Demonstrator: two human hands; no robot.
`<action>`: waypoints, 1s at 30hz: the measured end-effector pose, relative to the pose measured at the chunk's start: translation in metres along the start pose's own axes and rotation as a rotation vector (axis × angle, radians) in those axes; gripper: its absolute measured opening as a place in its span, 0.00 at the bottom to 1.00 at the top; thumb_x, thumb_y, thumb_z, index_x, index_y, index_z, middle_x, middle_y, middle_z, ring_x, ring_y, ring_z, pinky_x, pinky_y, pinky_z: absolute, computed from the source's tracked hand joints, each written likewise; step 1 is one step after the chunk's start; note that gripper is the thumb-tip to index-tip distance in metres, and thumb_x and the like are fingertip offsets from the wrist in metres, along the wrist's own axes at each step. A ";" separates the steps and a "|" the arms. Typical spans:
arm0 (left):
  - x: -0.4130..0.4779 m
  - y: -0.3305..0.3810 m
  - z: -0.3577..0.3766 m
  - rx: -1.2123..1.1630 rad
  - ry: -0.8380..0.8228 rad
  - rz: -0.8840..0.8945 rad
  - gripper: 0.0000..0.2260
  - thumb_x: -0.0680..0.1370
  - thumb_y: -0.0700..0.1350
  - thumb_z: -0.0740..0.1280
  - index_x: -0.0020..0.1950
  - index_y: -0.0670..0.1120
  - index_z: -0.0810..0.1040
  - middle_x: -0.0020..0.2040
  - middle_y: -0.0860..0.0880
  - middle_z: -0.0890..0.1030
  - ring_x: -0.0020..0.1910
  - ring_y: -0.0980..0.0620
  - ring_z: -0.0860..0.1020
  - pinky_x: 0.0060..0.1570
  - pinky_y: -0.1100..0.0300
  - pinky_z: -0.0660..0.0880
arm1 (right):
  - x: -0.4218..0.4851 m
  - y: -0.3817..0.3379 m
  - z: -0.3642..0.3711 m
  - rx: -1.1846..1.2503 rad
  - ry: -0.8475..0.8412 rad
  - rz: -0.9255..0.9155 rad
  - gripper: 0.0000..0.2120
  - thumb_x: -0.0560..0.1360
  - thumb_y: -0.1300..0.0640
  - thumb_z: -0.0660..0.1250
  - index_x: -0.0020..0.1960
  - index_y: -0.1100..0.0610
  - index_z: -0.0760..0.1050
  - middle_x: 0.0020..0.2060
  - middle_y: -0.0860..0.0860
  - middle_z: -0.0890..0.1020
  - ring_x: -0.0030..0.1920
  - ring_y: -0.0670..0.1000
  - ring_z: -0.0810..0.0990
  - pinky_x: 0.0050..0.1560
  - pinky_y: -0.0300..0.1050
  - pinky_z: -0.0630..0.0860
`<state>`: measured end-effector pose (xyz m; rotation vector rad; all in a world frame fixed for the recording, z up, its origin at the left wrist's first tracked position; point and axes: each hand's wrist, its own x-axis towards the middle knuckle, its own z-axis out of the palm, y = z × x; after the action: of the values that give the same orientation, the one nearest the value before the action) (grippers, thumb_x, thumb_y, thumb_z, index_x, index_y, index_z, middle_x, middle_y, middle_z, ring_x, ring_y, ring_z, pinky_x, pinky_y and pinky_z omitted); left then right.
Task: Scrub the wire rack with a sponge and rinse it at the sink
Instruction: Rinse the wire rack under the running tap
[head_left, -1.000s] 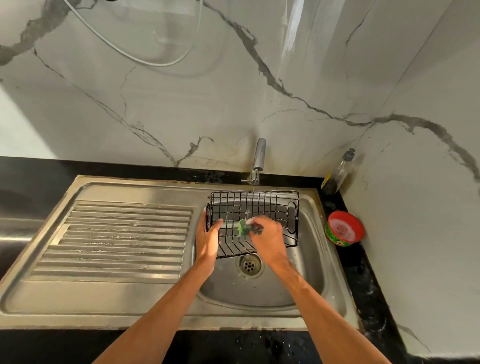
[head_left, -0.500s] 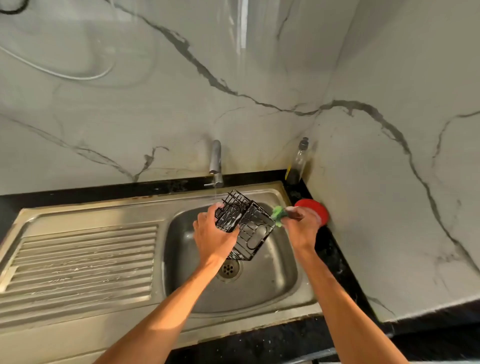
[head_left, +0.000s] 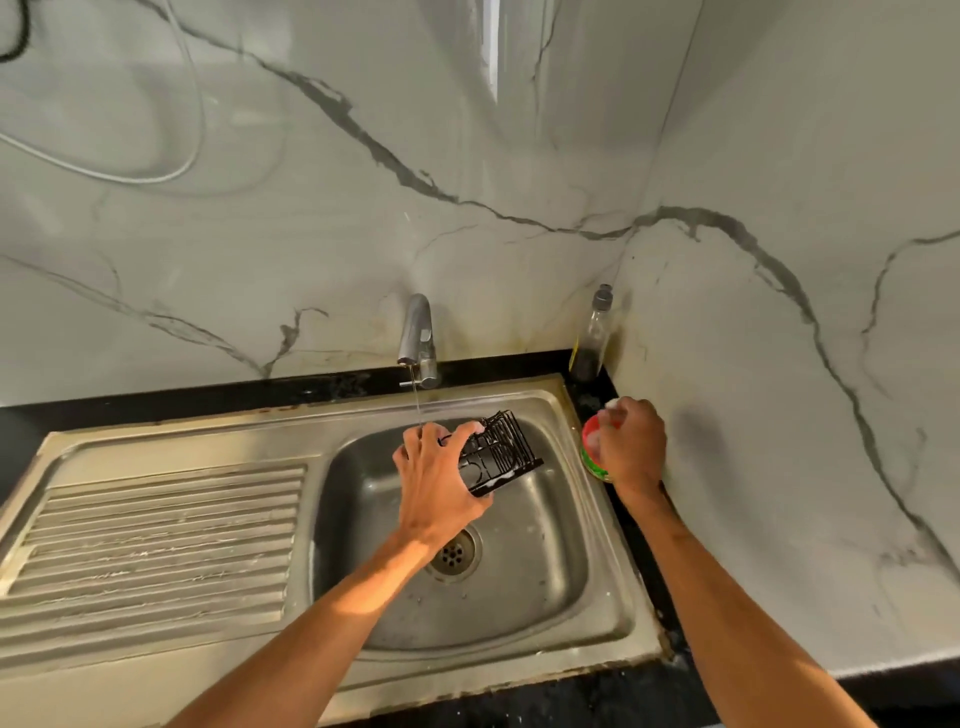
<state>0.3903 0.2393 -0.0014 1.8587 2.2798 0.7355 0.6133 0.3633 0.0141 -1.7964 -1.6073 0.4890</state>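
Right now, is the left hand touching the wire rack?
Touching. The head view shows the left hand with fingers curled round the wire rack, holding it above the sink.

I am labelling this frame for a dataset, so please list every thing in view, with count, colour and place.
sink: one, steel, drainboard left, basin right
wire rack: one, black, held tilted over the basin
tap: one, silver, behind the basin, running thinly
counter: one, black, around the sink
bottle: one, clear with dark liquid, back right corner
tub: one, red and green, on the counter right of the sink
cable: one, white, upper left of view
left hand: one, fingers grip the wire rack
right hand: one, over the tub, fingers curled, contents hidden
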 end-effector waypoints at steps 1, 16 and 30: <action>-0.002 -0.002 0.000 0.028 -0.001 0.019 0.40 0.60 0.58 0.78 0.70 0.61 0.69 0.57 0.52 0.69 0.60 0.50 0.64 0.61 0.52 0.65 | -0.009 -0.008 0.005 -0.001 -0.024 -0.046 0.11 0.77 0.48 0.68 0.45 0.56 0.81 0.42 0.54 0.82 0.44 0.57 0.82 0.42 0.48 0.77; -0.084 -0.045 -0.001 0.321 0.193 0.421 0.38 0.64 0.70 0.73 0.70 0.59 0.70 0.60 0.46 0.70 0.62 0.44 0.68 0.66 0.39 0.63 | -0.040 -0.033 0.084 0.641 -1.337 0.818 0.45 0.64 0.46 0.82 0.71 0.58 0.61 0.63 0.66 0.75 0.51 0.69 0.83 0.49 0.65 0.80; -0.066 -0.044 -0.028 -1.093 0.055 -0.993 0.50 0.68 0.77 0.65 0.82 0.57 0.51 0.82 0.47 0.57 0.77 0.40 0.63 0.74 0.36 0.59 | -0.071 -0.028 0.095 0.750 -1.314 0.641 0.25 0.69 0.53 0.76 0.63 0.51 0.72 0.61 0.59 0.73 0.58 0.70 0.80 0.59 0.76 0.71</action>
<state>0.3565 0.1625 -0.0098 0.1979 1.7732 1.3527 0.5178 0.3169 -0.0446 -1.2941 -1.0886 2.5439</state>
